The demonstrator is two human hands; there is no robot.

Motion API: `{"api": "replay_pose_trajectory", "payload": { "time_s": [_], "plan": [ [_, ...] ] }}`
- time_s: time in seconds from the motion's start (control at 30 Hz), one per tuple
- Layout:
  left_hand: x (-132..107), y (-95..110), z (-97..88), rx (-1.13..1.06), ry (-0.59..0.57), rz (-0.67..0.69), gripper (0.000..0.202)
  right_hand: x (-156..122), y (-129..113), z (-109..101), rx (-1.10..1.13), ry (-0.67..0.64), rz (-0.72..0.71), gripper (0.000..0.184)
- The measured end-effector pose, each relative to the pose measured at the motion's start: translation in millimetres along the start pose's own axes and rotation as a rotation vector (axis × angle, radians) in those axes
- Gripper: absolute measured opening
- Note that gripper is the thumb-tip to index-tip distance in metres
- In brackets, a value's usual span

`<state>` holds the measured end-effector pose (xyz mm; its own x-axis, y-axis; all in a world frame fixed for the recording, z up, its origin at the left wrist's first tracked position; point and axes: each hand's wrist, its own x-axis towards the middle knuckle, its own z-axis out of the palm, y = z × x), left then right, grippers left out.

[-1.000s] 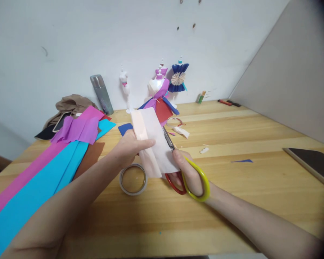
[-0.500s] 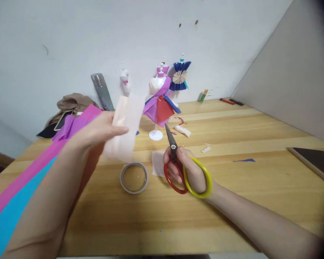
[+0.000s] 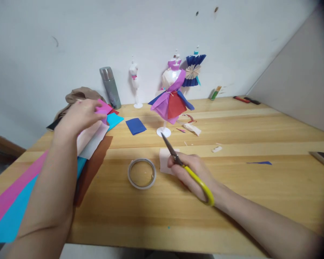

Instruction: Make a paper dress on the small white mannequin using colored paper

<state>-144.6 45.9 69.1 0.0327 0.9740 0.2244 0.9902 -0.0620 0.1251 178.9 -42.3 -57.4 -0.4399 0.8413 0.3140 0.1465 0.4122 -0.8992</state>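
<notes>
My left hand (image 3: pixel 82 113) is at the left over a stack of coloured paper, fingers apart. A pale pink sheet of paper (image 3: pixel 93 138) lies on the stack just below that hand. Magenta paper (image 3: pixel 104 107), blue paper (image 3: pixel 115 121) and brown paper (image 3: pixel 95 171) show around it. My right hand (image 3: pixel 193 172) grips scissors (image 3: pixel 194 176) with dark blades pointing up and left; the yellow handle shows, the other is hidden. Beneath the blades a small pale pink paper piece (image 3: pixel 166 160) rests on the table. A roll of tape (image 3: pixel 142 174) lies between my hands.
A small dress form (image 3: pixel 175 97) in a purple, red and blue paper dress stands ahead. Behind are a blue-clad form (image 3: pixel 194 72), a bare white form (image 3: pixel 135 81) and a flask (image 3: pixel 110 88). Folded blue paper (image 3: pixel 135 126) and scraps (image 3: pixel 191 128) lie on the table (image 3: pixel 232 216).
My left hand has carried the pale pink sheet left and down onto the paper stack, and its fingers are apart. My right hand has turned the scissors. The view has shifted left.
</notes>
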Motion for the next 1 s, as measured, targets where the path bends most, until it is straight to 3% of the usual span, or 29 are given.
{"api": "replay_pose_trajectory", "payload": {
  "time_s": [0.07, 0.13, 0.2, 0.27, 0.43, 0.6, 0.73, 0.8, 0.87, 0.93, 1.0],
  "plan": [
    [-7, 42, 10.8, -0.352, -0.141, 0.222, 0.041, 1, -5, -2, -0.285, -0.017, -0.130, 0.026],
    [-15, 79, 28.6, -0.689, -0.450, 0.443, 0.045, 2, -7, -3, -0.428, -0.026, -0.204, 0.025],
    [-22, 103, 48.8, -0.891, -0.710, 0.581, 0.052, 2, -7, -3, -0.464, -0.034, -0.212, 0.026],
    [-26, 115, 65.4, -1.025, -0.851, 0.669, 0.049, 1, -5, -2, -0.440, -0.048, -0.200, 0.026],
    [-32, 117, 79.6, -1.150, -0.821, 0.619, 0.025, 1, -5, -2, -0.117, -0.102, -0.115, 0.027],
    [-28, 114, 77.5, -1.193, -0.756, 0.449, 0.022, -2, -8, -6, 0.320, -0.287, 0.164, 0.030],
    [-22, 111, 73.8, -1.198, -0.641, 0.318, 0.022, -5, -5, -6, 0.460, -0.220, 0.199, 0.033],
    [-22, 112, 72.7, -1.163, -0.583, 0.252, 0.022, -5, -6, -5, 0.367, -0.066, 0.149, 0.029],
    [-27, 117, 72.7, -1.079, -0.560, 0.241, 0.020, -5, -7, -6, 0.128, 0.114, 0.036, 0.023],
    [-35, 126, 74.3, -0.937, -0.539, 0.344, 0.011, -3, -6, -9, -0.135, 0.232, -0.119, 0.026],
    [-43, 134, 76.7, -0.778, -0.415, 0.459, 0.012, -1, -3, -13, -0.294, 0.268, -0.246, 0.030]
  ]
}}
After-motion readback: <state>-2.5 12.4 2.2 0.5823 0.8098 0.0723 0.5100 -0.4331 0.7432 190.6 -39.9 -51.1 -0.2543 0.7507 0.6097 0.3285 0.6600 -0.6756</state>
